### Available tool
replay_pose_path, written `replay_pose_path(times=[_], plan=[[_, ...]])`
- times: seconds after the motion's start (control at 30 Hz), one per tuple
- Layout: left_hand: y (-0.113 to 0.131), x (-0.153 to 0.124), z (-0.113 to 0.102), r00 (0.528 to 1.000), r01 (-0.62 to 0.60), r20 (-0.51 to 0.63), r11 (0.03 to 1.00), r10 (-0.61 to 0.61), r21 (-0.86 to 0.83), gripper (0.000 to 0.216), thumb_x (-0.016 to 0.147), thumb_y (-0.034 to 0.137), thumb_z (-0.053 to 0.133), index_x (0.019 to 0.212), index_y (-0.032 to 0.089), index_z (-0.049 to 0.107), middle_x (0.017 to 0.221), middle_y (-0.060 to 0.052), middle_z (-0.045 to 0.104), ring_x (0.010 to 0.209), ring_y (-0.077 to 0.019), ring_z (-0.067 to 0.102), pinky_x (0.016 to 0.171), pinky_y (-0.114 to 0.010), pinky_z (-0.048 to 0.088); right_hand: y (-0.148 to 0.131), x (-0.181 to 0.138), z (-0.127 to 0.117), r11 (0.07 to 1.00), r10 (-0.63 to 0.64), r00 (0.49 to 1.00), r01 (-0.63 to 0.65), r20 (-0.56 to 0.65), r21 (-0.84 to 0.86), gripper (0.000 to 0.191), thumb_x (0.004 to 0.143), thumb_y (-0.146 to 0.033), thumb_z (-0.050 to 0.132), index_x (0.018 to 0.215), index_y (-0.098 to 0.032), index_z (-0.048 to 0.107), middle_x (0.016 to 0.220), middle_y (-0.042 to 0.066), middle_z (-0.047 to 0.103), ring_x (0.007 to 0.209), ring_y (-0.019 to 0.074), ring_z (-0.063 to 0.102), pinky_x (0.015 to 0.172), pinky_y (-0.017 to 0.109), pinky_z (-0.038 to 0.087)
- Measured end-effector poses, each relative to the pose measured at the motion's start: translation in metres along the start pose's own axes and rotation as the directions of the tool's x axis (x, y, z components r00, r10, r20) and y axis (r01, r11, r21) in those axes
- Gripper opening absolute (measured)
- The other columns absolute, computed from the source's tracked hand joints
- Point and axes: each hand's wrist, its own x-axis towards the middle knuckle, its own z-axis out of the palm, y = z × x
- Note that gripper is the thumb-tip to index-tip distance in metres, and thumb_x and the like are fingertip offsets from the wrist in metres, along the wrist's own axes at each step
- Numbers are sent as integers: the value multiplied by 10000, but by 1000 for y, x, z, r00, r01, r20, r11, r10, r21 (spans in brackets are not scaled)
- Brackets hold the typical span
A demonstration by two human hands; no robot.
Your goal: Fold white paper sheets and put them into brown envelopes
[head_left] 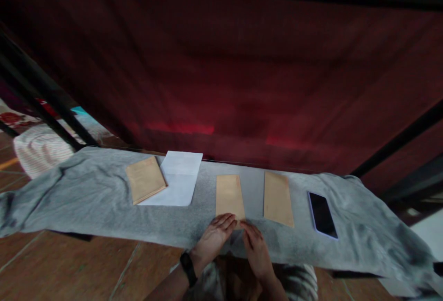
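A tan envelope [229, 195] lies flat on the grey cloth [86, 199] in the middle of the low surface. My left hand [213, 237], with a black band on its wrist, rests its fingertips on the envelope's near edge. My right hand [255, 247] lies next to it, fingertips at the envelope's near right corner. Both hands are flat with fingers extended. A second tan envelope [278, 198] lies just to the right, apart from my hands.
A white sheet [180, 178] and a tan booklet [145, 179] overlapping it lie at the left. A dark phone [322, 214] rests face up at the right. A dark red curtain [221, 84] hangs behind. Brown floor tiles [69, 264] lie in front.
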Motion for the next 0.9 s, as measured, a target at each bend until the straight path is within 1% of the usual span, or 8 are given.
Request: replay_pose_path(times=[0.17, 0.27, 0.33, 0.47, 0.57, 0.67, 0.77, 0.9], plan=[[0, -3, -4, 999, -25, -19, 1000, 25, 15, 567, 891, 32, 510, 1402, 278, 510, 1506, -48, 499, 1403, -180, 432, 1185, -376, 349, 4, 18, 3, 993, -66, 998, 66, -2, -103, 387, 1013, -257, 360, 1288, -233, 631, 1261, 77, 683, 1168, 201, 637, 1010, 387, 530], [3, -7, 1, 999, -4, -47, 1000, 5, 17, 598, 883, 18, 514, 1418, 285, 492, 1504, -46, 502, 1397, -178, 440, 1174, -378, 375, 3, 35, 9, 955, -199, 975, 215, 99, -204, 417, 1020, -229, 344, 1373, -221, 566, 1376, 72, 615, 1290, 195, 552, 1096, 411, 454], [3, -7, 3, 999, 3, -52, 1000, -3, 6, 581, 881, 24, 528, 1397, 290, 518, 1476, -43, 533, 1385, -184, 457, 1172, -384, 382, 4, 51, 16, 919, -246, 956, 282, 159, -276, 439, 1024, -211, 326, 1420, -220, 516, 1435, 66, 565, 1348, 191, 494, 1139, 437, 396], [-2, -7, -1, 999, -28, -21, 999, 27, -19, 595, 891, 18, 507, 1391, 342, 518, 1478, -9, 533, 1388, -184, 456, 1187, -397, 358, 16, 90, 29, 869, -206, 960, 267, 188, -416, 480, 1032, -272, 337, 1500, -186, 400, 1519, 80, 461, 1409, 201, 416, 1157, 433, 351], [-7, -9, -6, 999, -30, 9, 999, 30, -17, 642, 884, -7, 491, 1412, 359, 487, 1495, 1, 513, 1394, -184, 448, 1185, -408, 359, 30, 119, 38, 849, -175, 968, 242, 181, -470, 498, 1037, -310, 315, 1502, -150, 394, 1546, 104, 411, 1424, 227, 393, 1167, 440, 314], [-9, -10, -9, 1000, -12, 8, 1000, 12, -29, 607, 882, 9, 504, 1384, 349, 519, 1483, 5, 528, 1385, -190, 462, 1176, -420, 376, 40, 141, 47, 843, -138, 978, 198, 155, -499, 515, 1039, -328, 278, 1500, -131, 393, 1540, 128, 414, 1420, 240, 398, 1163, 461, 299], [-6, -11, -11, 1000, 20, -18, 998, -22, -64, 554, 885, 46, 512, 1354, 338, 554, 1484, 9, 527, 1393, -192, 452, 1181, -425, 374, 42, 149, 52, 846, -93, 988, 144, 124, -514, 528, 1039, -333, 249, 1499, -116, 392, 1542, 141, 410, 1421, 248, 393, 1159, 471, 293], [0, -14, -16, 1000, 11, -21, 996, -13, -91, 550, 877, 103, 531, 1391, 300, 525, 1529, -21, 470, 1427, -215, 401, 1195, -453, 352, 37, 134, 50, 844, -101, 985, 160, 140, -512, 540, 1036, -348, 290, 1512, -103, 362, 1561, 152, 369, 1431, 262, 375, 1169, 485, 277]])
